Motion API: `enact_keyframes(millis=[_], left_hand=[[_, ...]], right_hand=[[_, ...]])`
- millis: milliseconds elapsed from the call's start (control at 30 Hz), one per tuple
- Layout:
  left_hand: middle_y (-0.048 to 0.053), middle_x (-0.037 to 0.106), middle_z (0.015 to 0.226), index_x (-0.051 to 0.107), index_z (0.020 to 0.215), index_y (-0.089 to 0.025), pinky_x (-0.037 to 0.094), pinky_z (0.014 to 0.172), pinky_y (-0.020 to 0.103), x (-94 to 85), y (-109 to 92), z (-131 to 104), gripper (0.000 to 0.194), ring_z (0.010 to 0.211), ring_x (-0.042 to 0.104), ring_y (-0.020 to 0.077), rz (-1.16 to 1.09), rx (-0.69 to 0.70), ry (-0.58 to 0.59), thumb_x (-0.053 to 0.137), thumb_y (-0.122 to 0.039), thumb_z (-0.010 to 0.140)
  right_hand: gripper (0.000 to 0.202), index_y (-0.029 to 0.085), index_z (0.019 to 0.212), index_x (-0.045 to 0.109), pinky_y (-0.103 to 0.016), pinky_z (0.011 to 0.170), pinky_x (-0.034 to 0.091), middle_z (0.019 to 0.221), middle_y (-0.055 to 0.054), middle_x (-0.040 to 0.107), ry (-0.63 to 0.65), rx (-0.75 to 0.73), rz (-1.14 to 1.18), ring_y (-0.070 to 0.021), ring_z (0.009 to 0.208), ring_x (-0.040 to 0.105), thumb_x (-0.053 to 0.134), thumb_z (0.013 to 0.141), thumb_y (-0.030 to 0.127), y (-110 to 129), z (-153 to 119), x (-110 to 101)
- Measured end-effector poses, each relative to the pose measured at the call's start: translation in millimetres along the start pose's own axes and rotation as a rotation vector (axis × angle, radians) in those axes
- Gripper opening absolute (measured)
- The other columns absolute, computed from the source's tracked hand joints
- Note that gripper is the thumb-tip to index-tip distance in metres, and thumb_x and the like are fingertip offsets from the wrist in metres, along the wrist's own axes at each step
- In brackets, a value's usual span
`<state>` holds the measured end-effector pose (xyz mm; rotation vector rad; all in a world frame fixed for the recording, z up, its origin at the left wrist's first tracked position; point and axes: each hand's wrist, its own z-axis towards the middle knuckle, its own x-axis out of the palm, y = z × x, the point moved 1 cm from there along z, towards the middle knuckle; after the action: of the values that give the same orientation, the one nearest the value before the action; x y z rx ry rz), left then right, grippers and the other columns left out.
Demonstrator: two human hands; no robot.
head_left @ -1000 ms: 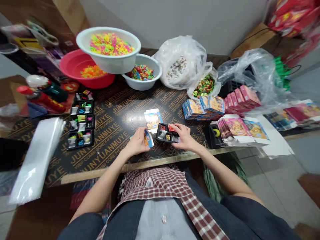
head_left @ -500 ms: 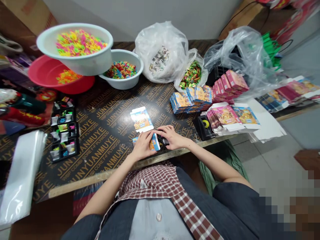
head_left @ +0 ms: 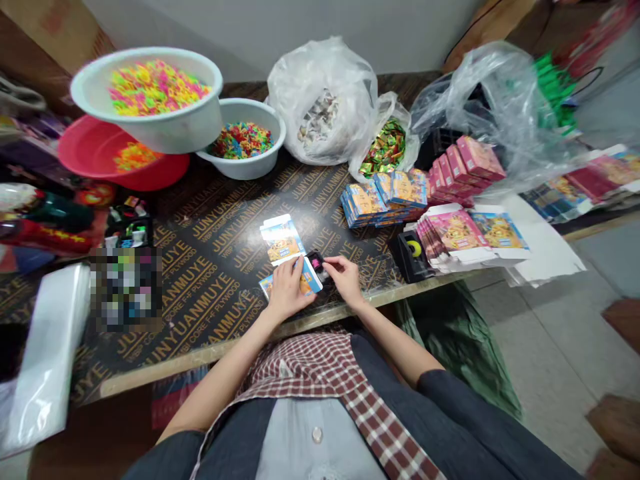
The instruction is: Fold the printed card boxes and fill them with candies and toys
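Note:
My left hand [head_left: 287,291] lies over a small blue printed carton [head_left: 310,279] near the table's front edge, fingers and thumb gripping it. From the carton's right end a black plastic tray [head_left: 315,257] sticks out, with a bit of pink in it. My right hand [head_left: 346,280] is closed, thumb and forefinger pinching the tray's right side. Just beyond the left hand lies another blue carton [head_left: 281,240], flat with white flaps; its lower edge meets the held carton.
Blue boxes [head_left: 367,200], pink boxes [head_left: 470,163] and a black tape dispenser [head_left: 413,257] stand at right. Behind are a white basin [head_left: 150,127], a red basin [head_left: 75,150] and a clear bag [head_left: 320,67]. Clear plastic sleeves [head_left: 47,347] lie at left.
My right hand has drawn back to the right and turned from lying over the tray to pinching its side. More of the tray shows. The left hand stays on the carton.

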<state>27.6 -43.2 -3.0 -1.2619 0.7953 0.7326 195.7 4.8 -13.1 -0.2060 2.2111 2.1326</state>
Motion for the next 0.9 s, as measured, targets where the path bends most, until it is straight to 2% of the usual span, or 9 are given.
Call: enact_keyframes(millis=[67, 133, 233, 367, 433, 500, 633, 733, 900], left_hand=[[0.02, 0.052, 0.139, 0.042, 0.146, -0.014, 0.037, 0.11, 0.053, 0.6, -1.6, 1.5, 0.089, 0.128, 0.048, 0.0393, -0.016, 0.005, 0.0, 0.072, -0.034, 0.064], [0.02, 0.052, 0.139, 0.044, 0.145, -0.013, 0.035, 0.111, 0.054, -1.2, -1.2, 3.2, 0.088, 0.129, 0.048, 0.0389, -0.075, 0.005, -0.002, 0.072, -0.033, 0.063], [0.018, 0.052, 0.142, 0.047, 0.144, -0.014, 0.033, 0.115, 0.052, -8.0, 1.6, 6.9, 0.088, 0.133, 0.046, 0.0363, -0.287, -0.014, -0.001, 0.071, -0.036, 0.062], [0.012, 0.06, 0.139, 0.06, 0.134, -0.019, 0.039, 0.112, 0.047, -12.9, 2.2, 13.0, 0.08, 0.134, 0.05, 0.0341, -0.903, -0.056, 0.095, 0.07, -0.053, 0.062], [0.012, 0.07, 0.122, 0.072, 0.116, -0.019, 0.047, 0.103, 0.047, -10.3, 1.7, 13.9, 0.066, 0.123, 0.059, 0.0351, -1.236, -0.178, 0.108, 0.068, -0.058, 0.063], [0.01, 0.076, 0.103, 0.076, 0.096, -0.019, 0.053, 0.093, 0.046, -5.6, 2.6, 11.8, 0.048, 0.109, 0.067, 0.0339, -1.435, -0.351, 0.043, 0.069, -0.054, 0.064], [0.005, 0.076, 0.084, 0.075, 0.081, -0.017, 0.055, 0.076, 0.034, 3.2, 7.9, 1.5, 0.028, 0.086, 0.071, 0.0245, -1.5, -0.6, -0.123, 0.075, -0.034, 0.059], [0.0, 0.072, 0.071, 0.069, 0.069, -0.017, 0.05, 0.064, 0.025, 6.8, 8.9, -5.8, 0.02, 0.066, 0.065, 0.0151, -1.514, -0.758, -0.226, 0.073, -0.025, 0.052], [-0.003, 0.07, 0.072, 0.067, 0.079, -0.02, 0.044, 0.057, 0.02, 5.2, 2.0, -8.3, 0.029, 0.06, 0.06, 0.0103, -1.484, -0.751, -0.269, 0.073, -0.022, 0.051]], right_hand=[[0.023, 0.021, 0.076, 0.074, -0.037, 0.08, 0.051, 0.081, -0.005, 0.07, 0.032, -0.004, 0.011, -0.0208, 0.08, 0.064, 0.069, 0.076, 0.043, 2.6, -5.9, 9.2], [0.026, 0.021, 0.071, 0.074, -0.036, 0.078, 0.05, 0.077, -0.004, 0.069, 0.144, 0.02, 0.07, -0.0201, 0.077, 0.063, 0.068, 0.077, 0.046, 4.0, -9.1, 16.3], [0.033, 0.022, 0.075, 0.075, -0.034, 0.082, 0.05, 0.088, -0.004, 0.072, 0.193, 0.1, 0.22, -0.0203, 0.086, 0.063, 0.068, 0.075, 0.054, 6.1, -5.4, 19.5], [0.048, 0.025, 0.097, 0.075, -0.032, 0.083, 0.05, 0.102, -0.004, 0.073, 0.115, 0.266, 0.395, -0.0198, 0.092, 0.065, 0.071, 0.07, 0.063, 15.3, 8.6, 18.4], [0.051, 0.022, 0.093, 0.074, -0.033, 0.08, 0.051, 0.092, -0.004, 0.074, 0.19, 0.33, 0.451, -0.0195, 0.085, 0.065, 0.07, 0.069, 0.067, 22.0, 12.9, 21.2], [0.046, 0.02, 0.082, 0.074, -0.033, 0.08, 0.05, 0.081, -0.003, 0.073, 0.211, 0.323, 0.448, -0.019, 0.079, 0.064, 0.073, 0.067, 0.063, 27.4, 13.8, 25.4], [0.03, 0.021, 0.078, 0.071, -0.031, 0.079, 0.049, 0.078, 0.001, 0.07, 0.091, 0.218, 0.343, -0.0183, 0.077, 0.062, 0.08, 0.059, 0.042, 27.5, 7.5, 34.7], [0.033, 0.023, 0.088, 0.069, -0.03, 0.075, 0.049, 0.082, 0.001, 0.07, 0.071, 0.232, 0.306, -0.0188, 0.077, 0.061, 0.077, 0.058, 0.036, 20.5, 0.4, 37.9], [0.037, 0.023, 0.098, 0.066, -0.032, 0.073, 0.05, 0.08, 0.0, 0.072, 0.07, 0.372, 0.469, -0.0201, 0.075, 0.064, 0.065, 0.064, 0.038, 12.3, -5.1, 25.6]])
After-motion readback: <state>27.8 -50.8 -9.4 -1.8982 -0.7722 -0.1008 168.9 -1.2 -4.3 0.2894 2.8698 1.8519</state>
